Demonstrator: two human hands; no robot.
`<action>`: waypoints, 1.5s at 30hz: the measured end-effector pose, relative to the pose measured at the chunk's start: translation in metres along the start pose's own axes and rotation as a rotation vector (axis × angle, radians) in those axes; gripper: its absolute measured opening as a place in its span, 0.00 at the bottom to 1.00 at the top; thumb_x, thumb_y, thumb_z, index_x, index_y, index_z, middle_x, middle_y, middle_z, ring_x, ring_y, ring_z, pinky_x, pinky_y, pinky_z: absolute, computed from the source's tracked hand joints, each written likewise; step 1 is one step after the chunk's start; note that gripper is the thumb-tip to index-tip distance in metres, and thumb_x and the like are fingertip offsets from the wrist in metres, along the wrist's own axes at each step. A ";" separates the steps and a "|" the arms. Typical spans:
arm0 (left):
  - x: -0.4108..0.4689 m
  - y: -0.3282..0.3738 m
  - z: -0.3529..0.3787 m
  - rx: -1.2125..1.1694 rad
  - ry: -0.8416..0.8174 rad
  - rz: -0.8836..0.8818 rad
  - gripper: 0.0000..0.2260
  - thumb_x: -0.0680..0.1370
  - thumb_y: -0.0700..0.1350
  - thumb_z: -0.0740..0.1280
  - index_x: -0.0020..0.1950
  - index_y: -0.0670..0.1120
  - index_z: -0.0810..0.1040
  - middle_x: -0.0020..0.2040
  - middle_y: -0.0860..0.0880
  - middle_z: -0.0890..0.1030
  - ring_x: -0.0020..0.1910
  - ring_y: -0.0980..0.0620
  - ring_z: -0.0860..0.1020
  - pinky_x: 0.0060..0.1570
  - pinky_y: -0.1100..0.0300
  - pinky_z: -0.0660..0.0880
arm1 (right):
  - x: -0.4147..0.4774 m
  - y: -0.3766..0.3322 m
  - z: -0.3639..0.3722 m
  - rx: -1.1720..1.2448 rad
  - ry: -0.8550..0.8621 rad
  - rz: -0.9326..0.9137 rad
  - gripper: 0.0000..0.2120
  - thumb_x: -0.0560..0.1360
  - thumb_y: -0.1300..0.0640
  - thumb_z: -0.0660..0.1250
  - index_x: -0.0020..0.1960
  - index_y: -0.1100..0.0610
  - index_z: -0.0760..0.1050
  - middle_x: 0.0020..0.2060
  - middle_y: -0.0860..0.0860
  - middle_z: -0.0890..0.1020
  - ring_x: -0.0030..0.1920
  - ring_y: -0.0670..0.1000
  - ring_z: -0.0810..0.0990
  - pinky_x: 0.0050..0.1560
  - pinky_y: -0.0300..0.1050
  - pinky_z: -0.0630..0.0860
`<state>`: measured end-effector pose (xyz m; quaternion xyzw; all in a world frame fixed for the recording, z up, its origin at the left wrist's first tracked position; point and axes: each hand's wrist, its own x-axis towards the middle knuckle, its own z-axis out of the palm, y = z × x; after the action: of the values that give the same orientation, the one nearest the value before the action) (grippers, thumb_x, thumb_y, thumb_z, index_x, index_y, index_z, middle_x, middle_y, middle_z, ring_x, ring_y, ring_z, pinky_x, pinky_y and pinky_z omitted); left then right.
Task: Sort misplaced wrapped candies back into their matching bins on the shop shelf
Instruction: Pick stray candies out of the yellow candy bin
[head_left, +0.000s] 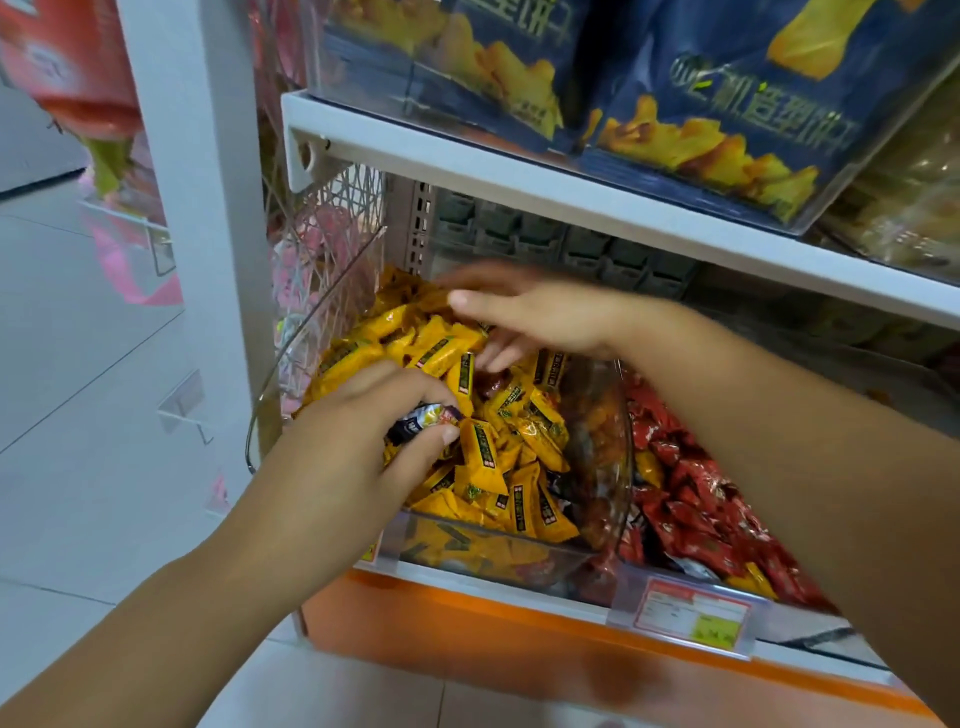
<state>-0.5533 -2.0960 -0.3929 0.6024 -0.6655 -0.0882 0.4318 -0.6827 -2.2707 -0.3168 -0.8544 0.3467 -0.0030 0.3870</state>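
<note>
The clear bin (470, 552) of yellow candies (524, 470) sits at the left end of the lower shelf, and both of the person's hands are over it. The left hand (358, 436) is low over the front half of the bin, its fingers and thumb curled in and pinching a dark-wrapped candy (422, 419) with a silvery patch, held just above the yellow heap. The right hand (535, 312) reaches across from the right side of the bin to its back half. Its thumb is stretched out and its fingers are spread and only lightly bent, the tips down among the yellow wrappers, with nothing visibly gripped; it is blurred. Just below those fingertips, near the middle of the bin, a brownish-red candy (491, 383) lies among the yellow ones. Right of the bin, beyond its clear side wall, is a heap of red candies (698, 493) with a few yellow ones mixed in. A price tag (693, 616) hangs on the shelf edge below that heap. Above the bin, the upper shelf (519, 174) carries blue snack packs (727, 119).
</note>
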 end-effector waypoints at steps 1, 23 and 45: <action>0.000 0.000 0.001 0.003 -0.009 0.000 0.07 0.75 0.55 0.63 0.51 0.59 0.77 0.47 0.61 0.74 0.47 0.62 0.73 0.43 0.68 0.70 | -0.003 0.006 -0.009 -0.065 0.029 0.024 0.18 0.80 0.49 0.60 0.69 0.49 0.68 0.66 0.51 0.74 0.51 0.52 0.83 0.55 0.48 0.80; -0.003 -0.017 0.007 0.011 -0.047 -0.008 0.12 0.74 0.62 0.56 0.52 0.61 0.73 0.49 0.63 0.75 0.47 0.64 0.74 0.38 0.70 0.69 | 0.034 0.058 -0.020 -0.883 -0.284 0.244 0.11 0.73 0.59 0.72 0.55 0.50 0.82 0.36 0.36 0.75 0.48 0.43 0.77 0.48 0.38 0.68; -0.008 0.001 0.017 0.031 -0.079 0.058 0.12 0.75 0.60 0.58 0.51 0.59 0.76 0.46 0.67 0.74 0.48 0.67 0.73 0.42 0.69 0.67 | -0.118 0.057 -0.042 -0.647 0.410 0.199 0.09 0.77 0.53 0.65 0.49 0.37 0.72 0.45 0.40 0.76 0.42 0.39 0.77 0.47 0.40 0.73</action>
<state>-0.5668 -2.0955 -0.4064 0.5853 -0.7006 -0.0889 0.3983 -0.8177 -2.2545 -0.2942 -0.8761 0.4809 -0.0267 0.0189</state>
